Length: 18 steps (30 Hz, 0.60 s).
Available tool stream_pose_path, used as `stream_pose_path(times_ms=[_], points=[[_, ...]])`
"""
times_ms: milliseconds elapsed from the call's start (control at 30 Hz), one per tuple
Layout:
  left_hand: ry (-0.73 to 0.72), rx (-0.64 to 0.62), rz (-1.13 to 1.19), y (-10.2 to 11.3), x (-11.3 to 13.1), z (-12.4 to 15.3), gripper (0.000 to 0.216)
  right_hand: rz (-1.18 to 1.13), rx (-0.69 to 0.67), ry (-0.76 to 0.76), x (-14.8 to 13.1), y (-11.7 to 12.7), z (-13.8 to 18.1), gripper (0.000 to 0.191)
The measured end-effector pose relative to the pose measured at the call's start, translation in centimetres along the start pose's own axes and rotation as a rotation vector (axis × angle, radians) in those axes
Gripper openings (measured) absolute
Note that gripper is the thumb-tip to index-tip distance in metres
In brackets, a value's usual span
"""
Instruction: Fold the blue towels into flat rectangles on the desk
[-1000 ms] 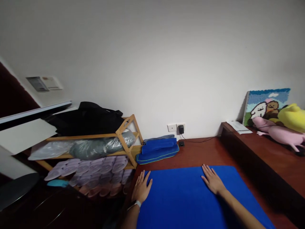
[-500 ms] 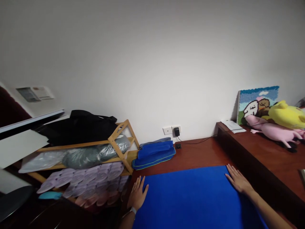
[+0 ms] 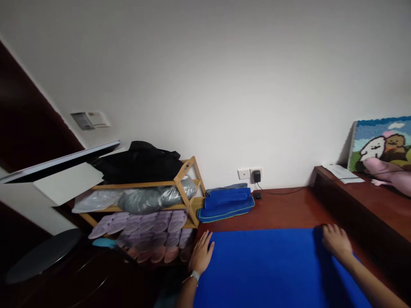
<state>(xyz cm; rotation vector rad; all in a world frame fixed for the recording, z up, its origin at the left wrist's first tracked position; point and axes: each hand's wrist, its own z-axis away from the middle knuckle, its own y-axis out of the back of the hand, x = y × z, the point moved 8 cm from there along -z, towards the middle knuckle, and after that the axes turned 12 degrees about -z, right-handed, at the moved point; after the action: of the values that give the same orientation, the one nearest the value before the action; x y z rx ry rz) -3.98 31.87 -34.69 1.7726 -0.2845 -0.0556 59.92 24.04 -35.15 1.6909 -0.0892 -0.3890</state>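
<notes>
A plain blue cloth lies spread over the reddish-brown wooden surface. My left hand rests flat on its far left corner, fingers stretched out and holding nothing. At the far right corner, my right hand has its fingers curled in and closed at the cloth's edge; the fingertips are partly hidden. A dark shadow from the right arm falls across the cloth beside it. Behind the cloth, near the wall, sits a stack of folded blue cloths, the lowest edged in yellow-green.
A wooden rack at left holds purple slippers, plastic-wrapped bundles and a black bag. A black plug sits in the wall socket. The raised ledge at right carries papers, a pink plush toy and a tufted picture.
The view has swung left, so things appear further right. My right hand has gone from flat with fingers spread to curled at the cloth's corner. My left hand stays flat.
</notes>
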Motion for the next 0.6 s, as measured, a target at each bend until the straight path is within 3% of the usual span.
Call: stream_pose_path(times_ms=[100, 233, 333, 400, 467, 600], points=[[-0.013, 0.006, 0.004, -0.1, 0.1, 0.1, 0.053, -0.113, -0.026, 0.213, -13.7, -0.2, 1.5, 0.063], [-0.005, 0.03, -0.012, -0.2, 0.1, 0.1, 0.052, -0.392, -0.18, 0.492, -33.4, -2.8, 6.5, 0.068], [-0.005, 0.033, -0.02, -0.6, 0.0, 0.0, 0.052, -0.489, -0.301, 0.584, -42.5, -5.4, 9.8, 0.074], [0.004, 0.041, -0.02, -0.8, -0.1, -0.2, 0.052, -0.506, -0.339, 0.574, -44.7, -6.7, 10.6, 0.074], [0.011, 0.049, -0.017, -0.9, -0.2, -0.3, 0.051, -0.5, -0.355, 0.552, -44.5, -7.4, 10.7, 0.074], [0.01, 0.049, -0.013, -0.6, -0.2, -0.5, 0.051, -0.449, -0.335, 0.477, -39.1, -6.6, 9.3, 0.074]])
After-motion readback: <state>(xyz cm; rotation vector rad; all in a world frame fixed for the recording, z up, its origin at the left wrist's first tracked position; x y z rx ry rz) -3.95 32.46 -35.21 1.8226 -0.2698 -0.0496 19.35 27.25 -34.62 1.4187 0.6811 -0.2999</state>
